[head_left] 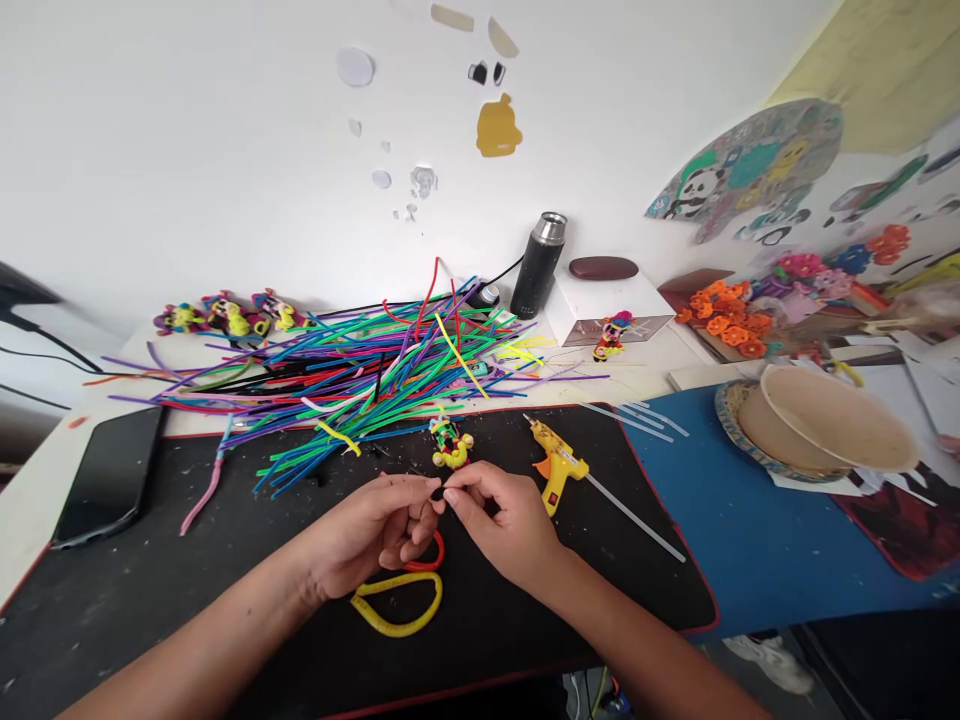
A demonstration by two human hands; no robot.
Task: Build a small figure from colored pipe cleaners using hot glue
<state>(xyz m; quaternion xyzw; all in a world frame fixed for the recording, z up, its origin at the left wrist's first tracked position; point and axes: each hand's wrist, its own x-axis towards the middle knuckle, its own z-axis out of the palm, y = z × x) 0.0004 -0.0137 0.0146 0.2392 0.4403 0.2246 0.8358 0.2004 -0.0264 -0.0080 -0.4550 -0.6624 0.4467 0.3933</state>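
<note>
My left hand (382, 525) and my right hand (506, 522) meet over the black mat, thumbs and index fingers pinched fingertip to fingertip. Between them is something tiny and dark, too small to name. Just beyond the fingertips sits a small figure (451, 450) of yellow, green and white pipe cleaners. Under my hands lie scissors with a yellow handle loop (399, 630) and a red one (433, 556); their blades are hidden. To the right of my right hand, a yellow hot glue gun (559, 460) lies with a glue stick (637, 520) trailing from its back.
A heap of colourful pipe cleaners (352, 375) spreads behind the mat (247, 600). At the left lies a phone (112, 470). Finished figures (236, 315) stand at the back left. A black flask (538, 268) and white box (607, 300) stand by the wall; a bowl (840, 420) is at right.
</note>
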